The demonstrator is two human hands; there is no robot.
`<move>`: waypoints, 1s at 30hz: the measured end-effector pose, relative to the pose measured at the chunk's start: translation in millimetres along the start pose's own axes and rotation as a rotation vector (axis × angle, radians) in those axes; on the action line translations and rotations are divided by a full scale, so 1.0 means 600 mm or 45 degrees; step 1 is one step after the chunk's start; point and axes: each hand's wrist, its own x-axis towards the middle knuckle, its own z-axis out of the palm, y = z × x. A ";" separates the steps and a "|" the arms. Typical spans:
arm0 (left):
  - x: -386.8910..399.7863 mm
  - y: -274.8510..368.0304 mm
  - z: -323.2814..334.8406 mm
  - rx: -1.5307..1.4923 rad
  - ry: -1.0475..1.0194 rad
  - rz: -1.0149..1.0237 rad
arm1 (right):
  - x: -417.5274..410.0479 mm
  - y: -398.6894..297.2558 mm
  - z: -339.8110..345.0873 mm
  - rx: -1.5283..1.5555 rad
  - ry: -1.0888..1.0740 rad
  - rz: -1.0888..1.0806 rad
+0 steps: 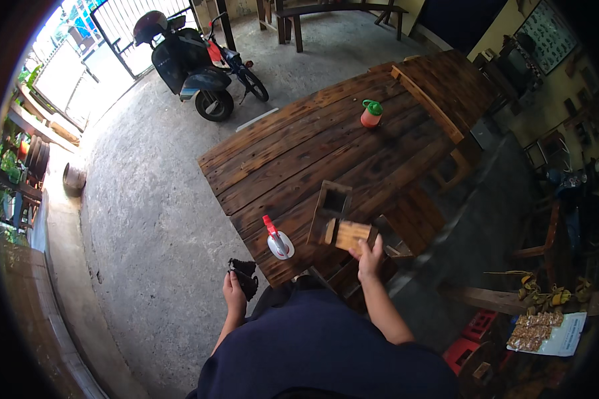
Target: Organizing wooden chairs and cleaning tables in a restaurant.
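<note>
Off the near left corner of the wooden plank table (279,164), my left hand (234,298) grips a crumpled black cloth (244,279). My right hand (370,258) holds a small light-brown wooden box or block (353,235), slightly blurred, over the table's near edge. Just beyond it lies a dark wooden holder with a square recess (335,199); the held piece partly covers its near end. Between my hands, nearer the left one, a white spray bottle with a red nozzle (280,244) stands on the planks.
A pink jar with a green lid (372,114) stands farther along the table. Wooden stools (414,219) sit against its right side. Beyond are a parked scooter (189,65), a small bicycle (244,75) and a bench (339,9). Red crates (471,334) stand at lower right.
</note>
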 end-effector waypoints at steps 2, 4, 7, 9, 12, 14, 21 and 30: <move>-0.003 -0.008 -0.009 0.032 0.022 -0.007 | 0.054 -0.032 -0.005 -0.033 -0.048 -0.055; -0.006 -0.013 -0.013 0.058 0.038 -0.012 | 0.128 -0.069 -0.013 -0.009 -0.043 -0.071; -0.015 -0.015 -0.019 0.044 0.055 -0.012 | 0.264 -0.104 -0.034 -0.065 -0.022 -0.152; -0.023 -0.018 -0.025 0.046 0.055 -0.030 | 0.345 -0.126 -0.044 -0.146 0.017 -0.244; -0.038 -0.031 -0.040 0.091 0.100 -0.043 | 0.428 -0.156 -0.043 -0.242 0.078 -0.187; -0.047 -0.037 -0.042 0.065 0.137 -0.063 | 0.468 -0.165 -0.047 -0.285 0.085 -0.158; -0.072 -0.035 -0.041 0.096 0.183 -0.112 | 0.526 -0.157 -0.051 -0.285 0.286 -0.122; -0.088 -0.007 -0.036 -0.055 0.306 -0.116 | 0.133 -0.011 0.134 -1.097 -1.278 -1.106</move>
